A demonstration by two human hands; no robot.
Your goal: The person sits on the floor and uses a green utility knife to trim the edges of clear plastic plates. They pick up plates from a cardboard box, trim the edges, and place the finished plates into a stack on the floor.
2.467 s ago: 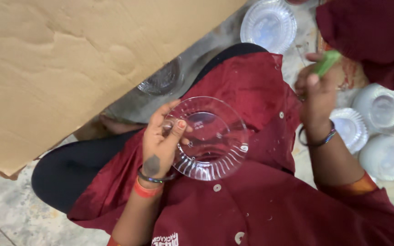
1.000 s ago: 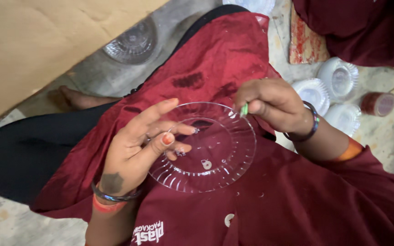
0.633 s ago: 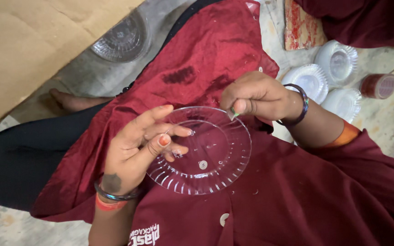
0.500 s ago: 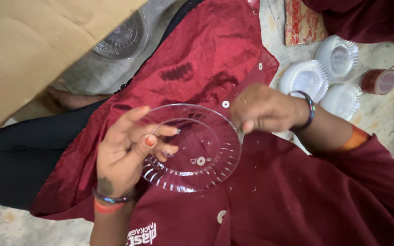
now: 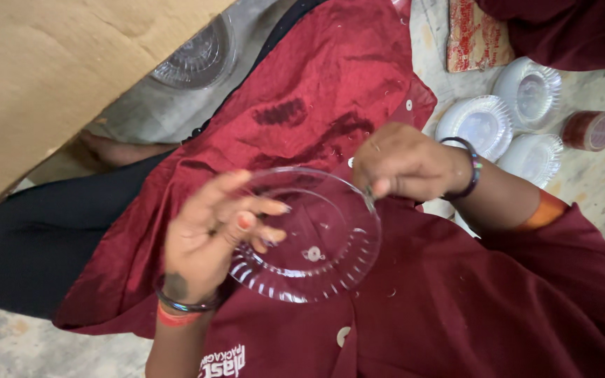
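Clear plastic plate [image 5: 306, 238] over maroon lap, cradled from nine o'clock by left hand [image 5: 211, 234], fingers spread beneath. Pinched at two o'clock rim by right hand [image 5: 400, 161]. Likely mid-inspection; turning next needs light grip. Stacked plates [image 5: 477, 126] toward one o'clock.

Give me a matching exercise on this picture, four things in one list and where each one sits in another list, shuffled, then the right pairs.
Things:
1. clear plastic plate
2. cardboard sheet
3. small brown jar
4. stacks of white plates

Places:
A. top left corner of the view
B. on the floor at far right, lying on its side
C. between the left hand and right hand, over the lap
D. on the floor at upper right, beside the jar

Pairs: 1-C, 2-A, 3-B, 4-D
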